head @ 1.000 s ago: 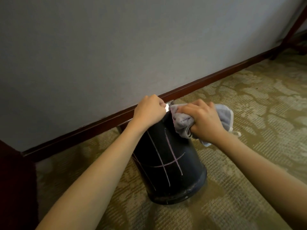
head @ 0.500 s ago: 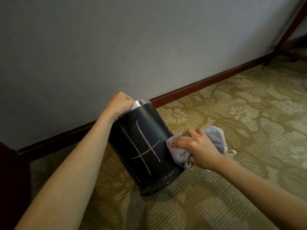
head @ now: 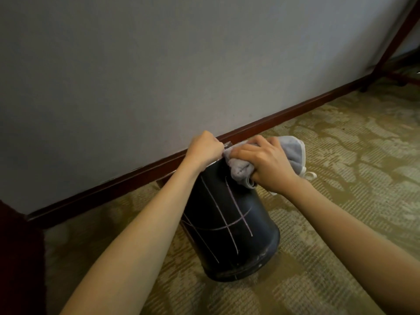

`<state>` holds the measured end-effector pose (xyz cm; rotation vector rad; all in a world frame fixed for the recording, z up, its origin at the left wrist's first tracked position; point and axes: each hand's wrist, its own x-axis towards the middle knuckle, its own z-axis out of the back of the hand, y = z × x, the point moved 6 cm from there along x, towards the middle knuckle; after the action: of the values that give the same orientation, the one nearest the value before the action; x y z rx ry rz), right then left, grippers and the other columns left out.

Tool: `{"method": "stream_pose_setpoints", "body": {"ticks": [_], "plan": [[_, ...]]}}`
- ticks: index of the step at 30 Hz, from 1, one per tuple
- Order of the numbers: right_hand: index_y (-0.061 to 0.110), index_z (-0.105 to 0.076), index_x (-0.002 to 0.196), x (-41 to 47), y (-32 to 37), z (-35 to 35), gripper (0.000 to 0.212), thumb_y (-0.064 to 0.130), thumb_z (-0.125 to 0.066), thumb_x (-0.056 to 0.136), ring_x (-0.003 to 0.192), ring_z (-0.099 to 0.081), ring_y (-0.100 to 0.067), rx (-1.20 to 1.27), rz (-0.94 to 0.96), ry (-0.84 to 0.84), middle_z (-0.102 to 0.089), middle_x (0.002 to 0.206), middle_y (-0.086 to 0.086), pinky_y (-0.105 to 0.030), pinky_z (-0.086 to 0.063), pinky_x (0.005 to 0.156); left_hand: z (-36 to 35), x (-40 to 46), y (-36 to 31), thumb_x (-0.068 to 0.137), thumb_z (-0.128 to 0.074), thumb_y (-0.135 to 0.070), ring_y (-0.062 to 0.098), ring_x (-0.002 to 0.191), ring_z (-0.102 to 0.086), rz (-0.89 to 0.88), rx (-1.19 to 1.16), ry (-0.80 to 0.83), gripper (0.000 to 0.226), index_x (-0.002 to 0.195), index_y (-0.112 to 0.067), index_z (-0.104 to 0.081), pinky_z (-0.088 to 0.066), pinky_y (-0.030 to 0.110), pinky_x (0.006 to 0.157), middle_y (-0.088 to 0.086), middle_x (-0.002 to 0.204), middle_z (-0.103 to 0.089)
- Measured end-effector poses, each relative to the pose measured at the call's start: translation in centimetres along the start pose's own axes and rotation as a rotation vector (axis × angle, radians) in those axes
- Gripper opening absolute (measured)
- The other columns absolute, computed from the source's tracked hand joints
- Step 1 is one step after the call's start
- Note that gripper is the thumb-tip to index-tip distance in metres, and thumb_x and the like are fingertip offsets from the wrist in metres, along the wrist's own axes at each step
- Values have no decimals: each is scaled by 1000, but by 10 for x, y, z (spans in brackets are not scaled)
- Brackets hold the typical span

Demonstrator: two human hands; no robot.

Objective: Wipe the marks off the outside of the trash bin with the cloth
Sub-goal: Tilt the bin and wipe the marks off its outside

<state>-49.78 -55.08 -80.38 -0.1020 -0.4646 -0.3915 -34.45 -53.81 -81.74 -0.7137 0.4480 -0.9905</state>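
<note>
A black round trash bin (head: 238,242) stands on the carpet near the wall, tilted with its top toward the wall. Pale chalk-like lines (head: 223,220) cross its near side, several long strokes and a curved cross stroke. My left hand (head: 204,148) grips the bin's rim at the top left. My right hand (head: 266,164) holds a bunched grey cloth (head: 293,151) and presses it against the bin's upper right side, just below the rim. The bin's opening is hidden behind my hands.
A grey wall (head: 159,64) with a dark red baseboard (head: 295,110) runs behind the bin. Patterned olive carpet (head: 352,178) spreads to the right and front. Dark wooden furniture (head: 20,258) stands at the left edge; a wooden leg (head: 395,42) slants at the far right.
My right hand moved the cloth from the bin's lower right side up to just under the rim. The bin's tilt shifted, and my left hand kept its grip on the rim.
</note>
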Motion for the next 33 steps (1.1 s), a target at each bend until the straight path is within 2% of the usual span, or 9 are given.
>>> {"method": "stream_pose_setpoints", "body": {"ticks": [6, 9, 11, 13, 14, 16, 19, 27, 33], "plan": [[26, -71, 101, -47, 1, -21, 41, 9, -78, 64, 94, -56, -24, 60, -22, 31, -68, 102, 12, -40, -40, 72, 10, 4, 15, 76, -47, -1, 17, 47, -25, 15, -9, -24, 36, 48, -15, -30, -23, 25, 43, 0, 46, -28], [30, -70, 96, -80, 2, -36, 38, 14, -72, 62, 91, -54, -19, 55, 8, 127, -66, 94, 17, -38, -40, 69, 25, 8, 32, 76, -47, -2, 31, 50, -39, 57, -36, -51, 26, 51, -7, -44, -34, 30, 51, 11, 48, -40], [32, -70, 94, -99, 2, -42, 32, 22, -65, 64, 89, -54, -17, 61, 17, 173, -64, 91, 19, -35, -38, 71, 30, 13, 44, 75, -47, -1, 51, 72, -49, 84, -81, -75, 16, 60, 4, -51, -37, 37, 54, 31, 65, -48], [34, -69, 93, -108, 2, -44, 28, 28, -56, 69, 90, -52, -14, 68, 6, 182, -63, 92, 21, -32, -34, 73, 32, 16, 53, 74, -46, 1, 28, 96, -42, 88, -136, -80, 16, 59, 1, -53, -31, 32, 54, 32, 62, -44], [35, -68, 93, -109, 3, -44, 28, 29, -54, 70, 91, -49, -12, 71, -4, 178, -63, 92, 21, -32, -34, 73, 33, 15, 55, 73, -45, 1, 10, 79, -31, 82, -150, -73, 19, 56, -6, -51, -27, 29, 53, 23, 51, -37], [35, -68, 94, -109, 5, -45, 30, 24, -63, 67, 91, -46, -11, 79, -26, 173, -63, 92, 21, -32, -34, 72, 35, 14, 59, 74, -46, -1, 23, 51, -30, 88, -161, -47, 20, 58, -12, -48, -24, 26, 46, 6, 50, -32], [35, -69, 94, -104, 8, -49, 43, 14, -78, 58, 87, -55, -16, 97, -65, 197, -64, 91, 21, -35, -39, 69, 43, 12, 69, 86, -53, -15, 18, 46, -39, 125, -194, 8, 23, 65, -10, -58, -26, 19, 42, 6, 52, -43], [41, -61, 107, -78, 8, -62, 32, 25, -58, 79, 102, -46, -12, 19, -104, 406, -58, 106, 24, -36, -34, 84, 83, -3, 138, 102, -36, -23, 20, 97, -61, 129, -103, 130, 34, 103, -18, -70, -46, 36, 90, 5, 103, -68], [40, -61, 106, -76, 11, -61, 30, 24, -55, 81, 102, -44, -11, 6, -114, 445, -58, 105, 23, -35, -32, 84, 76, -18, 170, 101, -40, -23, 10, 98, -58, 141, -138, 97, 32, 92, -25, -70, -38, 32, 85, -5, 98, -68]]}}
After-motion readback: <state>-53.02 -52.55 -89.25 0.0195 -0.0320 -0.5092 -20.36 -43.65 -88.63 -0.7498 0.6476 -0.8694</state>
